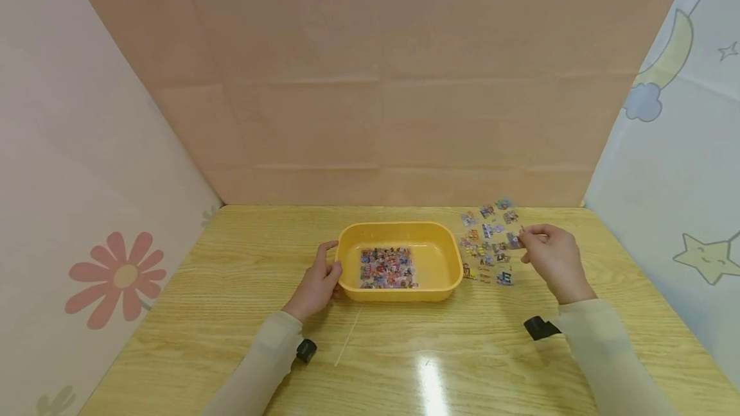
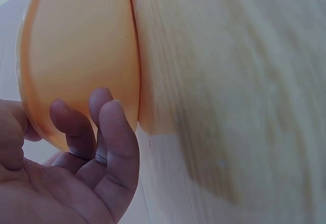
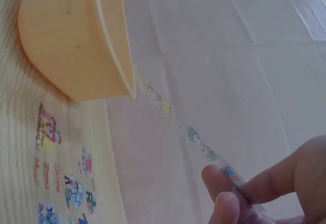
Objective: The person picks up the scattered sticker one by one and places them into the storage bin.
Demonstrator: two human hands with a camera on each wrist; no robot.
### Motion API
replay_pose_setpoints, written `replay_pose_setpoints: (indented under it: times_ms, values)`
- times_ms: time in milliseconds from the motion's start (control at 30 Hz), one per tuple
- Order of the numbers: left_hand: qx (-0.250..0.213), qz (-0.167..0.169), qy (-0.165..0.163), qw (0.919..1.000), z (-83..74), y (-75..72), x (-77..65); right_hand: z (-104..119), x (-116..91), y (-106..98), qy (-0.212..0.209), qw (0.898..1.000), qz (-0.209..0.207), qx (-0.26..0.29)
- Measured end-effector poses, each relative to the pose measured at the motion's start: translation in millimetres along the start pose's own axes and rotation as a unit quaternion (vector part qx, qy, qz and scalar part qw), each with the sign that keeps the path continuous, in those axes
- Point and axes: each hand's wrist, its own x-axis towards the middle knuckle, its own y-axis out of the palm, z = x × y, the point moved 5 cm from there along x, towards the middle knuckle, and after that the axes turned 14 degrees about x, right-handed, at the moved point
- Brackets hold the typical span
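A yellow plastic basin (image 1: 439,295) stands on the table. My left hand (image 1: 315,283) grips its left end, and in the left wrist view bent fingers (image 2: 118,137) lie by the basin's outer wall (image 2: 81,46). Inside the basin lies a densely printed sheet of small colourful cartoon pictures (image 1: 387,268). To the right of the basin, my right hand (image 1: 552,259) pinches the edge of a clear cartoon sticker sheet (image 3: 202,143) between thumb and fingers. More cartoon stickers (image 3: 48,127) show low over the table; whether they belong to a separate sheet I cannot tell.
The wood-grain table (image 1: 231,339) has a thin pale strip (image 1: 347,337) in front of the basin. A pinkish panel (image 1: 376,114) rises along the back edge. Side panels carry a printed flower (image 1: 124,277) on the left and a star (image 1: 708,259) on the right.
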Motion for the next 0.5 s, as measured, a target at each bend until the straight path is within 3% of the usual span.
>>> replay_pose_setpoints:
  times_ms: [500]
  values:
    - [0.003,-0.001,-0.002,1.0,1.0,1.1,0.5,11.9,-4.3,29.5,-0.006,0.998,0.039,0.044]
